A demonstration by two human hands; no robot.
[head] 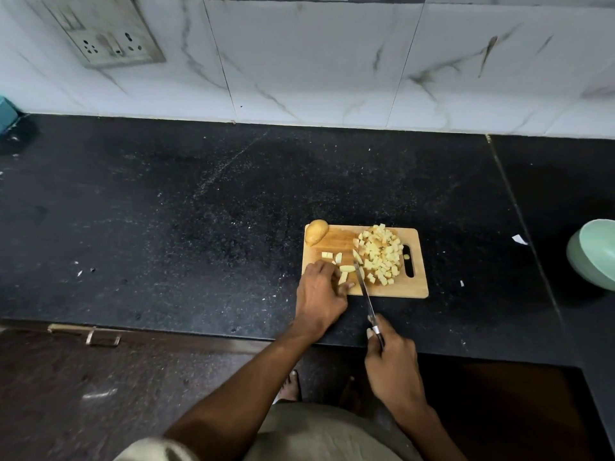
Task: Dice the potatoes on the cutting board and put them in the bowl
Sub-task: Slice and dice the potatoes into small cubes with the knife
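On the cutting board [412, 287], the left hand [319, 294] pinched potato strips [344, 274] with curled fingers. The right hand [392, 367], fingers wrapped, gripped the knife [364, 287] beside the diced heap [381, 254].

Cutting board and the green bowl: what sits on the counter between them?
Only black counter, with a small white scrap lying on it, separates the cutting board from the green bowl in the head view.

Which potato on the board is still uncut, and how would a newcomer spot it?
Start at the wooden cutting board on the black counter. Look at its far left corner, where the uncut potato sits partly over the edge. Unlike the pale diced potatoes heaped toward the handle slot, it is rounded, brown-skinned and in one piece.
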